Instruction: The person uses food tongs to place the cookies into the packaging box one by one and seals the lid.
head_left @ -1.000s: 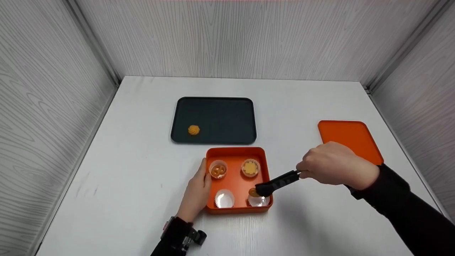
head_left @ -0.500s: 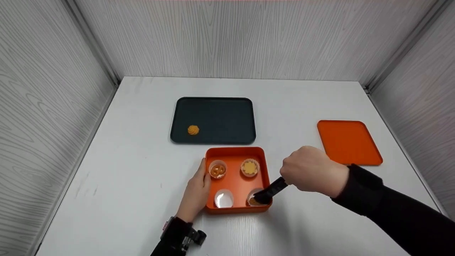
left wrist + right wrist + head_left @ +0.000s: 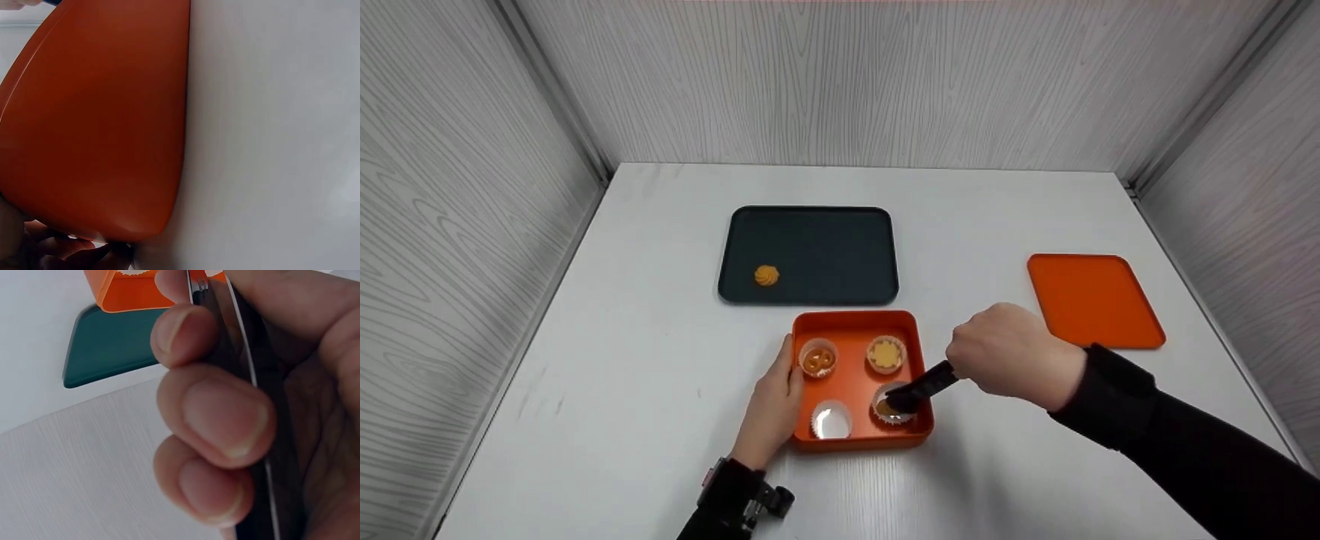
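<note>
My left hand (image 3: 769,412) lies along the left outer wall of an orange box (image 3: 851,442), its fingers stretched out against it. My right hand (image 3: 1012,356) grips black tongs (image 3: 934,380), and in the right wrist view the fingers (image 3: 225,416) curl round the handle. The tongs' tips reach into the near right paper cup (image 3: 877,412), over a brown cookie (image 3: 887,407) that they partly hide. At the box's far left, another cup holds a pretzel (image 3: 817,361); a yellow scalloped cookie (image 3: 886,355) sits far right. One white cup (image 3: 832,421), near left, holds nothing visible.
Behind the box lies a dark green tray (image 3: 832,251) bearing one swirled cookie (image 3: 766,275). To the right, an orange lid-like tray (image 3: 1099,300) lies flat on the white table (image 3: 622,360). Grey wood-grain panels (image 3: 840,82) enclose the table's back and sides.
The right hand first brings the tongs and brown cookie down into the near right cup. That cup then shifts slightly up and left inside the box. The left hand stays at the wall.
</note>
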Demonstrator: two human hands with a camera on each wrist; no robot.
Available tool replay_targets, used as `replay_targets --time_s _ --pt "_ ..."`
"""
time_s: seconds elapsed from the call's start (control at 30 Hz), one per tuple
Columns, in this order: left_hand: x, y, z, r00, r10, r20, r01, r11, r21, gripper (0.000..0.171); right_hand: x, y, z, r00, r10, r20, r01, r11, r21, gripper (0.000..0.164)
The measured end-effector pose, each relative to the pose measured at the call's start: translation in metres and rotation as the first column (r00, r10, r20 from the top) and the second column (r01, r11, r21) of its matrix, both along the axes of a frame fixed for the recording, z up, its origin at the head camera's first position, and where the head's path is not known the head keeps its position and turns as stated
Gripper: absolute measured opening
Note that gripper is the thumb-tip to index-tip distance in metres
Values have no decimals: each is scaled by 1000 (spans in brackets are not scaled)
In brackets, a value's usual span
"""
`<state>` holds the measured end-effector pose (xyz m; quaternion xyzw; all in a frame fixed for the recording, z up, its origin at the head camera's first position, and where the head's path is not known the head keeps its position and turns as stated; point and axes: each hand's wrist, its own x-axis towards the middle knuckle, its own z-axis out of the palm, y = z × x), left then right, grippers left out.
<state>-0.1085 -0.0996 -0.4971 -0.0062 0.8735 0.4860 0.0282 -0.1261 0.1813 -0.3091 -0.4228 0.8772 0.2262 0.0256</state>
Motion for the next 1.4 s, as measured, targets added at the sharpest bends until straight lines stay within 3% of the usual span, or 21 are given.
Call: replay_targets --time_s 0.17,0.53,0.8,1.17,1.4 --pt "0 0 -1 1000 6 7 -6 1000 1 60 -9 2 -4 1000 -18 4 18 999 -40 25" --pt "0 -1 -1 1000 11 12 -11 1000 10 60 -18 6 -5 995 -36 97 45 995 -91 29" --pt "0 0 0 1000 7 8 -7 1000 27 60 -21 10 -4 991 -54 121 67 993 -100 15" --pt "-1 0 -2 1000 2 -23 -2 1000 -9 60 -22 19 4 997 -27 70 41 978 -202 18" --pt "0 0 -2 1000 7 16 -7 1000 8 60 -25 20 6 996 -56 75 72 968 -241 14"
